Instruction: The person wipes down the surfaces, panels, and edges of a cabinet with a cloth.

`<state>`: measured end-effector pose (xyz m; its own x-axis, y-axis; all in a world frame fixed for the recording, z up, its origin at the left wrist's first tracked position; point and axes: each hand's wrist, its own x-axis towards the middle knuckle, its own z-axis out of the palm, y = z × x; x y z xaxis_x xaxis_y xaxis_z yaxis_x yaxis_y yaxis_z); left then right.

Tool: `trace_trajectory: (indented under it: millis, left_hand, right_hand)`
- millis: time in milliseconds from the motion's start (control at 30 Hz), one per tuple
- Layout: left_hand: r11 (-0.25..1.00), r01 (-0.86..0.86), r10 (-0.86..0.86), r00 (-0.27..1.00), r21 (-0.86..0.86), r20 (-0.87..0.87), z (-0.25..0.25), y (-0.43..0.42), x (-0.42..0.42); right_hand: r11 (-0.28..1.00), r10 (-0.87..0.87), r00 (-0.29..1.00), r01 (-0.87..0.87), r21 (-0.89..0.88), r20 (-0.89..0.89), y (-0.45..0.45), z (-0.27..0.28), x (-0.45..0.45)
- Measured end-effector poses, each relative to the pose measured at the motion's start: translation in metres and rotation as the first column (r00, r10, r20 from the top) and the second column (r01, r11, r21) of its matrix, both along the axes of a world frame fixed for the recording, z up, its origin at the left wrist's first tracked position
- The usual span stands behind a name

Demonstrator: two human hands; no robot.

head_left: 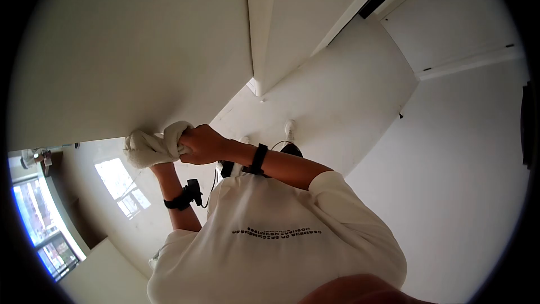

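A white cloth point(147, 149) is bunched against the lower edge of a large pale panel point(135, 50). My right hand point(203, 144) has its fingers closed around the right end of the cloth. The cloth covers my left hand point(162, 168) almost completely; only the part near the wrist shows below it, and its fingers are hidden. Both forearms wear black straps, and a small black device point(193, 191) sits on the left one.
Pale floor point(337, 90) stretches below, with my shoes point(290, 129) on it. A white door point(450, 17) stands at the upper right beside a pale wall point(450, 163). Windows point(48, 225) are at the far left, and a thin cable runs near my left wrist.
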<state>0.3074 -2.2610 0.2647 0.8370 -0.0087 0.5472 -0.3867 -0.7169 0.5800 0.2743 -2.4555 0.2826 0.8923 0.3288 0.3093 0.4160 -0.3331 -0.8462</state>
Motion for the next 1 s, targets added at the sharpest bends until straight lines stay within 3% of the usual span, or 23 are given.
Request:
trace_trajectory:
  millis: [33,67,100,133,167,200,233,300,333,433,567,633,733,767,833,900,967,1000]
  left_hand:
    - [0.996,-0.091,0.09,0.994,0.001,0.066,0.015,-0.023,-0.01]
    - [0.922,-0.013,-0.023,0.996,-0.387,-0.09,-0.002,-0.034,-0.021]
    - [0.675,-0.036,-0.117,0.981,-0.737,-0.155,-0.018,-0.045,-0.031]
    - [0.089,0.066,-0.489,0.872,-0.994,0.014,-0.026,-0.048,-0.042]
    - [0.163,-0.101,-0.477,0.863,-0.981,-0.168,0.0,-0.093,-0.056]
    - [0.147,-0.195,-0.494,0.835,-0.97,-0.243,0.018,-0.13,-0.069]
    - [0.247,-0.107,-0.51,0.831,-0.963,-0.223,0.006,-0.144,-0.071]
    - [0.317,-0.128,-0.471,0.838,-0.94,-0.273,-0.001,-0.158,-0.075]
    - [0.362,-0.093,-0.495,0.824,-0.927,-0.276,0.002,-0.159,-0.075]
    - [0.472,0.145,-0.562,0.81,-0.869,-0.17,0.0,-0.145,-0.074]
    - [0.554,0.384,-0.616,0.786,-0.739,-0.054,0.008,-0.159,-0.056]
    - [0.648,0.435,-0.622,0.776,-0.624,-0.106,0.033,-0.189,-0.056]
    - [0.795,0.554,-0.584,0.809,-0.249,-0.066,0.088,-0.232,-0.045]
    - [0.833,0.544,-0.545,0.838,-0.096,0.022,0.107,-0.245,-0.029]
    - [0.92,0.365,-0.391,0.873,0.14,0.293,0.14,-0.272,0.015]
    - [0.98,0.125,-0.185,0.855,0.153,0.485,0.166,-0.297,0.065]
    - [0.996,-0.006,-0.043,0.835,0.088,0.548,0.179,-0.317,0.097]
    - [0.991,-0.009,-0.072,0.8,0.132,0.595,0.182,-0.329,0.115]
  right_hand:
    - [0.999,0.021,1.0,-0.021,0.026,0.022,-0.013,-0.001,-0.002]
    - [0.995,0.095,0.995,-0.094,0.014,-0.045,-0.033,0.01,-0.003]
    - [0.99,0.114,0.992,-0.118,0.077,0.048,-0.048,0.012,-0.004]
    - [0.982,0.11,0.982,-0.131,0.138,0.152,-0.058,0.011,-0.001]
    - [0.969,0.089,0.962,-0.144,0.201,0.259,-0.071,0.009,0.007]
    - [0.979,0.045,0.981,-0.08,0.186,0.187,-0.078,-0.004,0.008]
    - [0.97,0.021,0.992,-0.051,0.237,0.125,-0.086,-0.003,0.01]
    - [0.949,0.009,1.0,-0.004,0.314,-0.016,-0.104,-0.003,0.012]
    - [0.962,0.06,0.998,-0.057,0.269,-0.005,-0.114,0.003,0.014]
    - [0.982,-0.096,0.968,0.054,0.182,0.234,-0.136,0.032,-0.007]
    - [0.904,-0.101,0.969,-0.005,0.427,0.224,-0.166,0.076,-0.01]
    - [0.851,-0.181,0.965,0.055,0.523,0.192,-0.182,0.102,-0.007]
    - [0.877,-0.288,0.812,0.01,0.481,0.508,-0.224,0.145,0.004]
    - [0.879,-0.317,0.74,-0.006,0.477,0.593,-0.235,0.156,0.012]
    - [0.849,-0.4,0.694,0.033,0.528,0.599,-0.259,0.169,0.037]
    - [0.839,-0.531,0.522,0.212,0.501,0.668,-0.289,0.178,0.071]
    - [0.761,-0.636,0.289,0.386,0.521,0.716,-0.314,0.175,0.114]
    - [0.733,-0.649,0.241,0.451,0.509,0.721,-0.326,0.17,0.128]
